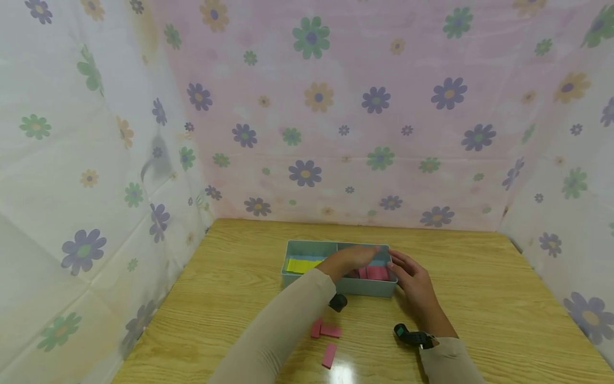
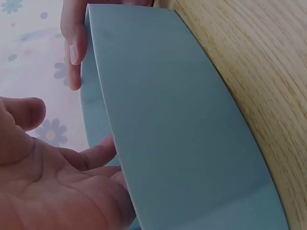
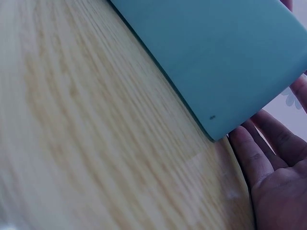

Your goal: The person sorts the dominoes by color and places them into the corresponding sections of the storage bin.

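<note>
A pale blue-green two-compartment box (image 1: 369, 288) sits on the wooden table. My left hand (image 1: 352, 258) reaches into its right compartment, over the pink pieces (image 1: 376, 273). In the left wrist view, the left thumb stands apart from the fingers, whose tips go out of sight behind the box's front wall. At the box's right end is my right hand (image 1: 417, 282), holding the end with its fingertips at the rim. The right wrist view shows other right-hand fingers (image 3: 254, 155) against the outside of that end. Yellow pieces (image 1: 299, 265) lie in the left compartment.
Several loose pink rectangular pieces (image 1: 329, 355) lie on the table (image 1: 230, 298) in front of the box, close to my left sleeve. Flower-print cloth (image 1: 336, 160) hangs behind the table and along both sides. A black wrist camera (image 1: 408, 336) is strapped to my right wrist.
</note>
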Demonstrator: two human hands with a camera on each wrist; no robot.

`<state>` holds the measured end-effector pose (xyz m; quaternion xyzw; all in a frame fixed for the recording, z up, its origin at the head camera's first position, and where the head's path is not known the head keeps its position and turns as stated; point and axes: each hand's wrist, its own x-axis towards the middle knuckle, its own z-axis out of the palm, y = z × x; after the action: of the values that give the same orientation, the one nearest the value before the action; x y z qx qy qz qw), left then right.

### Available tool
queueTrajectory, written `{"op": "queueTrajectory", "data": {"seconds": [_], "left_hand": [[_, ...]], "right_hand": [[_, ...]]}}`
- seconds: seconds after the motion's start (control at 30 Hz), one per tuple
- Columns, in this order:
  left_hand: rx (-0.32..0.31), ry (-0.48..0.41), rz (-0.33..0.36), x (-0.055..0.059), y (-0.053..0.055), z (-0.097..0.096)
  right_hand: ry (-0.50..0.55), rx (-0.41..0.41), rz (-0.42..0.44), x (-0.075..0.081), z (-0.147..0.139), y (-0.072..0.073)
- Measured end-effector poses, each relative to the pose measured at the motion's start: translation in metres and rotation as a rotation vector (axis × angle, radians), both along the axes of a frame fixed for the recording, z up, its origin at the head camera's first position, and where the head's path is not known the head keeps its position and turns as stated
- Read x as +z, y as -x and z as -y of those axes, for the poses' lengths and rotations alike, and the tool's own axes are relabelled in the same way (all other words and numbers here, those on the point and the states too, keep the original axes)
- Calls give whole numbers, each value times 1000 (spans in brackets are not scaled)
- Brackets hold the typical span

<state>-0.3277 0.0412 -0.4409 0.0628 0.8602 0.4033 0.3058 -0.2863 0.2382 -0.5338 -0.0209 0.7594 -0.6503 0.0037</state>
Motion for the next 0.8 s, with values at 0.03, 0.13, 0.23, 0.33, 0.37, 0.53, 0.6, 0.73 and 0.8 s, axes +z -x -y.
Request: {"op": "queueTrajectory", "data": {"seconds": [0.03,0.13,0.23,0.33,0.37,0.53,0.6,0.73,0.8], "left_hand": [[7,-3,0,0,1,-1],[29,24,-26,-1,2,-2],[48,50,-59,-3,5,-2],[65,51,-76,-4,8,-2],[67,50,-76,-4,8,-2],[68,48,-79,-4,8,-1],[66,49,-83,-4,8,-1],[65,47,-75,-4,8,0],[61,47,-70,-3,7,0]], "right_hand": [[2,2,-2,0,0,0],[8,1,-1,1,0,0],[7,-2,3,1,1,0],[5,-3,1,1,1,0],[3,-3,3,1,1,0],[11,-1,8,1,0,0],[10,-1,12,1,1,0],[8,-2,15,1,1,0],[7,-1,10,1,0,0]]}}
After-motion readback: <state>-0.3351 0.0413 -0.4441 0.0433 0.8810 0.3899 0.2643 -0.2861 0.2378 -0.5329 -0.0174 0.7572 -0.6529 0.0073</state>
